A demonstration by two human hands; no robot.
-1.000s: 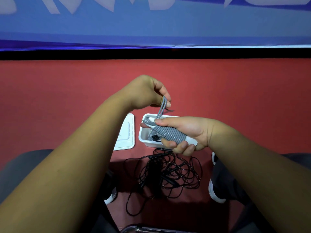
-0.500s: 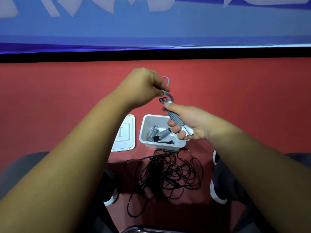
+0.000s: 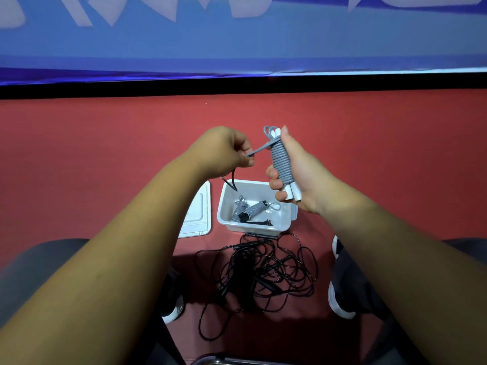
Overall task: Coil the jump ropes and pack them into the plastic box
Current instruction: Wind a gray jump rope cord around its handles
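Up above the box, right hand [image 3: 303,175] is clamped round the grey jump rope [image 3: 280,162]. Bundle is upright, fingers curled over the lower turns, white handle ends [image 3: 293,196] poking out below the palm. Turns look tight and even along the handles.

Left hand [image 3: 224,151] is just left of it, pinching the free tail [image 3: 259,148] that runs off the top turns. Tail is short and looks fairly taut. A small loop shows at the top of the bundle. A thin black strip [image 3: 233,181] also hangs from the left hand; can't tell what it is, possibly a tie.

My read: wrap is done, the step in hand is locking the tail.
- Hold tension on the tail and don't let it go slack before it's tucked.
- Pin the last turn with the right thumb, then feed the tail under it or through the top loop.
- Don't relax the lower fingers, or the turns may slide off the handle ends.
- Pull snug, not hard, since the cord looks springy.

Plastic box [image 3: 250,227] sits on the red floor [image 3: 369,154], right under the hands. It already holds a coiled grey rope [image 3: 254,209] at its left and middle, plus something dark I can't make out. The right side of the box looks free, so this bundle should lie there. Lid [image 3: 197,214] lies flat just left of the box.

Black jump rope [image 3: 263,270] is a loose tangle on the near side of the box, between the shoes [image 3: 337,299], and not yet coiled. Roughly halfway through, I'd say.
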